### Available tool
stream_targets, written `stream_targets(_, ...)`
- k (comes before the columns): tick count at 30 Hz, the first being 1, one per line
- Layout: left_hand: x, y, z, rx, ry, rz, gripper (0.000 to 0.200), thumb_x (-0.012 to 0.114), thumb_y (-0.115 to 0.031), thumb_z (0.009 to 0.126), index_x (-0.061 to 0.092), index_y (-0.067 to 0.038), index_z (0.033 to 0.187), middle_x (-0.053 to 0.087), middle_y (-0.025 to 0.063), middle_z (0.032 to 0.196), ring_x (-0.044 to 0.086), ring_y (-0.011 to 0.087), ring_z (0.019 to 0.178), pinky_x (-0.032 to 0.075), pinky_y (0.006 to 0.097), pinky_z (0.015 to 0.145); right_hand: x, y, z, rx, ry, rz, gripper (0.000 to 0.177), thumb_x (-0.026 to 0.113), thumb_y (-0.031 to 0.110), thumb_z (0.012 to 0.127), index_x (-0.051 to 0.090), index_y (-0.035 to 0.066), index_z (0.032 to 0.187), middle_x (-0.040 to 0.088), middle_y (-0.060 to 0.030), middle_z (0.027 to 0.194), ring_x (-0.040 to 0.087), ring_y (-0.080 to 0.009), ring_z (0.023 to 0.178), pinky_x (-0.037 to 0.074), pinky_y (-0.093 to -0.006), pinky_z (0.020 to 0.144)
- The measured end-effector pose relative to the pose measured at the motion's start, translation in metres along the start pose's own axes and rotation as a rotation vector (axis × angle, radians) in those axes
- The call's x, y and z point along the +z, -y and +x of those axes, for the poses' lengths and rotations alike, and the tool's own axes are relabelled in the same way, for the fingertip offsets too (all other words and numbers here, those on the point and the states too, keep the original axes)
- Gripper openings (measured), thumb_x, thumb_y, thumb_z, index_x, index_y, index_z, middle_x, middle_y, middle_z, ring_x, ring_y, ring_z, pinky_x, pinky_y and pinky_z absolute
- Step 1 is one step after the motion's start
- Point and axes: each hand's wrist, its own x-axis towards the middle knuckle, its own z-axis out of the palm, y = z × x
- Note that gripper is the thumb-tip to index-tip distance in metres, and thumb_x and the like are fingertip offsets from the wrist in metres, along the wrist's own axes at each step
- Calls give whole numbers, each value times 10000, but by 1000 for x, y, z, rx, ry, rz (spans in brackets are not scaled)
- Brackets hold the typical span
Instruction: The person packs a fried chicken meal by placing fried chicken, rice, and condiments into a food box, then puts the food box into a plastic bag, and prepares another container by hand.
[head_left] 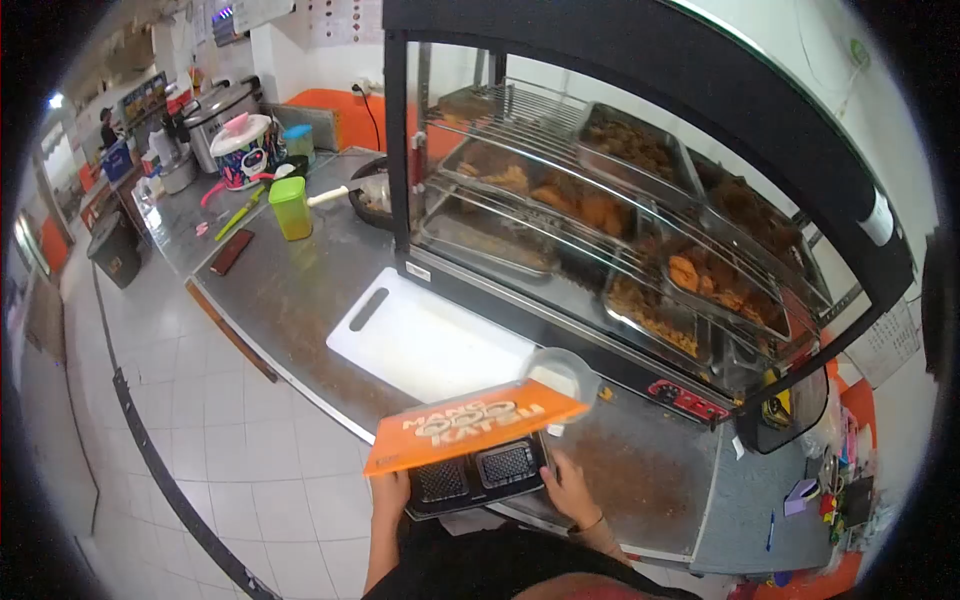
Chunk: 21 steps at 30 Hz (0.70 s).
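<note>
Close to my body is a black plastic takeout tray (478,478) with textured compartments. An orange printed cardboard cover (480,422) sits tilted above it, hiding the tray's far part. My left hand (390,495) is closed at the tray's left side, its fingers partly hidden under the cover. At the right end, my right hand (572,490) grips the tray's edge with thumb on top. Behind the cover stands a clear round plastic container (562,374), beside the white cutting board (430,335) with its slotted handle.
A glass food warmer (570,335) with several trays of fried food stands along the back. To the left are a green pitcher (291,210), a dark pan (372,205), a brown wallet-like item (232,252) and a rice cooker (243,150). The metal counter's front edge (335,415) runs before me.
</note>
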Motion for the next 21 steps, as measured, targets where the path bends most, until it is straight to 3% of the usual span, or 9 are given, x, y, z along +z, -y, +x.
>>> stream_targets(1, -9, 6, 12, 78, 29, 86, 225, 419, -19, 765, 454, 45, 977, 516, 229, 937, 490, 386, 878, 402, 368, 736, 11, 0, 15, -31, -23, -47, 349, 531, 172, 773, 449, -22, 1051, 512, -187, 1001, 498, -271, 945, 381, -301, 801)
stream_targets(2, -23, 1, 22, -36, 96, 55, 226, 420, -26, 766, 469, 32, 979, 514, 220, 957, 484, 379, 896, 400, 362, 744, 21, 5, 26, -56, -45, -96, 377, 544, 173, 761, 442, -31, 1062, 497, -212, 1031, 487, -308, 961, 371, -318, 818)
stream_targets(7, -55, 22, 71, -99, 110, -118, 274, 422, -11, 766, 457, 18, 1036, 486, 222, 1019, 472, 371, 927, 393, 357, 769, 67, 51, 86, -101, -144, -67, 395, 558, 174, 753, 442, -30, 1069, 486, -215, 1048, 468, -326, 986, 370, -347, 821)
stream_targets(9, -64, 37, 82, -104, 181, -124, 247, 402, -34, 800, 457, 18, 1035, 488, 223, 1010, 476, 370, 922, 387, 340, 779, 78, 46, 98, 14, -11, -151, 424, 563, 186, 750, 422, -13, 1097, 481, -217, 1058, 461, -329, 993, 371, -359, 815)
stream_targets(14, -68, 48, 104, -142, 172, -288, 277, 385, -116, 831, 433, 26, 1064, 508, 216, 980, 491, 326, 925, 376, 316, 779, 102, 71, 117, 19, -163, -253, 428, 518, 181, 779, 378, 56, 1163, 531, -239, 910, 521, -373, 826, 419, -366, 712)
stream_targets(19, -68, 55, 114, -143, 186, -296, 317, 355, -193, 854, 430, 29, 1067, 535, 193, 921, 518, 286, 862, 382, 311, 750, 107, 69, 115, 125, -140, -332, 466, 502, 164, 788, 320, 59, 1204, 524, -256, 859, 513, -389, 795, 411, -390, 658)
stream_targets(21, -61, 75, 110, -199, 293, -235, 316, 361, -189, 853, 446, 42, 1051, 544, 188, 912, 526, 280, 860, 381, 314, 757, 110, 50, 111, 97, -152, -353, 494, 497, 164, 791, 284, 73, 1227, 525, -253, 832, 508, -398, 783, 408, -399, 642)
